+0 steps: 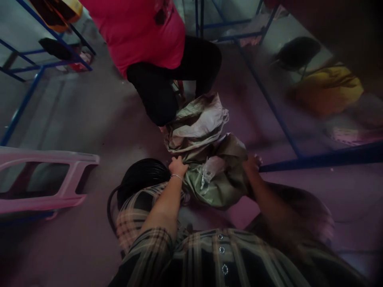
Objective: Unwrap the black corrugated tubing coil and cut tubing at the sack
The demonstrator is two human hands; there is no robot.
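On the concrete floor (pixel 89 119), a crumpled woven sack (pixel 209 175) lies bunched between both hands: the left hand (pixel 178 167) pinches a fold beside a glossy black coil (pixel 142 179); the right hand (pixel 253 165) blurs, its grip unclear.

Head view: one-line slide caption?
Left hand at a coil of black cable beside a crumpled green sack, right hand on the sack's far edge, person in pink top opposite.

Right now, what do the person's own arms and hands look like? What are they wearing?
Both forearms are bare, coming out of the sleeves of a dark checked shirt with cream and tan lines and silver buttons. The left hand has a thin silver bangle at the wrist. The right hand shows no bangle, though that arm is blurred.
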